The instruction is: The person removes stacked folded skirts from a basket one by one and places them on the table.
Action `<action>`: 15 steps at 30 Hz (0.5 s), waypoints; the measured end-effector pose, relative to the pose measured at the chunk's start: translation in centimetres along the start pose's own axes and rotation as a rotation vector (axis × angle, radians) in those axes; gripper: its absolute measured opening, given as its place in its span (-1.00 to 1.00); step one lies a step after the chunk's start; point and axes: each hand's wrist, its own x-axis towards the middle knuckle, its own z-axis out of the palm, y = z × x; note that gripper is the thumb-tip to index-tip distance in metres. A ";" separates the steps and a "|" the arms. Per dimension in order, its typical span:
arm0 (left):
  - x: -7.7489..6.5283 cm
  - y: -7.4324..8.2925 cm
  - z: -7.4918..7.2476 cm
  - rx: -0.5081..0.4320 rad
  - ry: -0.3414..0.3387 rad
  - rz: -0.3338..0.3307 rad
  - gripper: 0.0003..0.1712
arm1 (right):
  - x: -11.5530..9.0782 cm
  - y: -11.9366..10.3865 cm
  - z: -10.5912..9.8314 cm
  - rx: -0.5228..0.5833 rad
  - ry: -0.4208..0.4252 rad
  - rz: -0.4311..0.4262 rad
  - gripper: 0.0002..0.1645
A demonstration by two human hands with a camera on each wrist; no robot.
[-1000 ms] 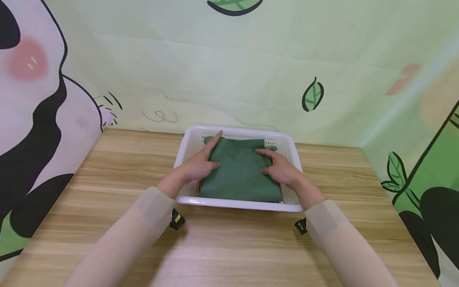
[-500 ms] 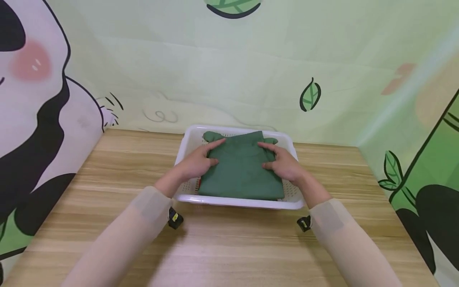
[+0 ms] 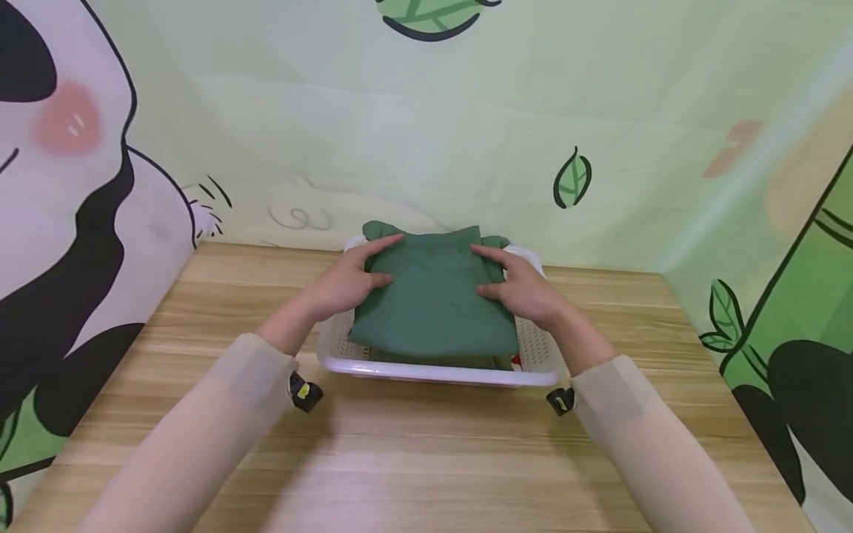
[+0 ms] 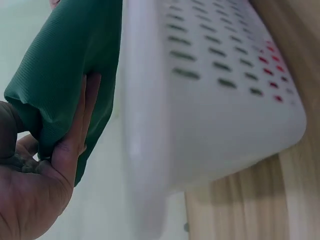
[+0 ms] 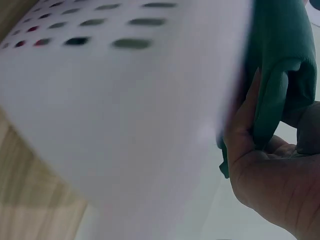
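A folded dark green shirt (image 3: 436,303), its collar line faintly visible, is held up level with the rim of a white plastic basket (image 3: 440,373). My left hand (image 3: 346,285) grips its left edge, thumb on top. Opposite it, my right hand (image 3: 529,290) grips the right edge the same way. In the left wrist view, fingers of the left hand (image 4: 35,195) run beneath the green fabric (image 4: 70,65). The right wrist view shows the right hand (image 5: 275,185) with fingers under the shirt (image 5: 282,45). Both hands are above the basket's sides.
More green cloth (image 3: 433,361) and a bit of red (image 3: 516,361) show inside the basket under the shirt. The basket stands on a wood-grain table (image 3: 426,459), near a printed backdrop (image 3: 440,148) with leaves and a panda.
The shirt has risen from lying inside the basket to above its rim, shifting slightly left and exposing cloth beneath. Both hands have moved up with it.
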 end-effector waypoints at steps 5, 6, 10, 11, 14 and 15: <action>-0.8 0.5 -1.5 0.001 -0.002 0.000 -0.24 | 0.0 -1.5 0.4 -0.011 -0.008 0.003 -0.14; -1.0 0.5 -1.8 0.000 -0.001 0.000 -0.24 | 0.0 -1.8 0.6 -0.010 -0.010 0.001 -0.14; -1.8 0.7 -3.0 0.005 0.012 0.006 -0.25 | 0.0 -2.9 1.1 -0.008 -0.016 -0.015 -0.12; -2.0 0.7 -3.3 0.010 0.018 0.006 -0.25 | 0.1 -3.2 1.3 -0.007 -0.020 -0.019 -0.12; -2.7 0.5 -4.2 0.017 0.028 -0.003 -0.26 | 0.4 -3.8 1.9 -0.007 -0.040 -0.033 -0.10; -3.0 0.4 -4.5 0.018 0.029 -0.009 -0.26 | 0.5 -4.1 2.1 -0.007 -0.047 -0.034 -0.10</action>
